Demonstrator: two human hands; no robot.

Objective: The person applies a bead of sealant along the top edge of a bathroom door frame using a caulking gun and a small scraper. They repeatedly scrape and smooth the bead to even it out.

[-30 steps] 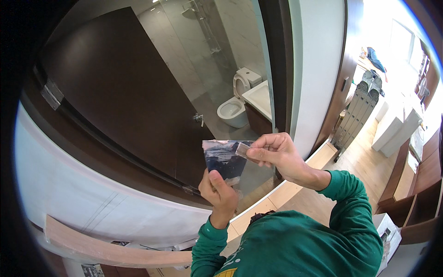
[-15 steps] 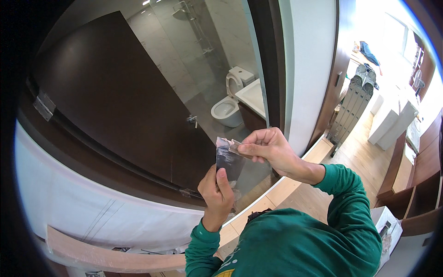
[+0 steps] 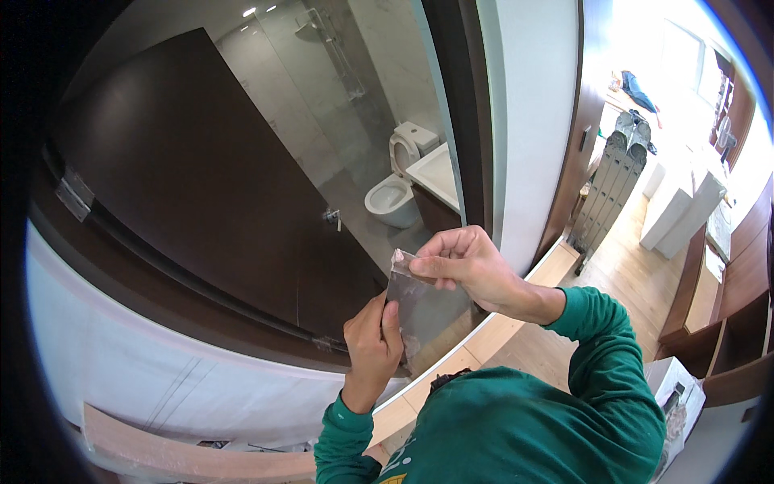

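In front of my chest, my left hand (image 3: pixel 376 335) is closed around the edge of a thin, rectangular grey plate (image 3: pixel 413 302), with the thumb pressed on its face. The plate is smooth and reflective, with smears on it, and it stands tilted upward. Between the thumb and fingers of my right hand (image 3: pixel 463 262) is a small flat grey piece (image 3: pixel 408 264), mostly covered by the fingers. It meets the plate's upper edge. A lump of pinkish paste (image 3: pixel 397 256) sits at that upper corner.
A dark brown door (image 3: pixel 193 169) stands ajar at left. Beyond the doorway are a toilet (image 3: pixel 393 200) and a white basin (image 3: pixel 438 176). To the right, a folded ladder (image 3: pixel 609 194) leans by a tall cabinet; wooden shelving (image 3: pixel 730 339) and a white box (image 3: pixel 676 395) lie beyond my right arm.
My right hand's small piece has moved to the plate's upper edge. The plate has turned, and the paste that was spread along its top now shows as a lump at the corner.
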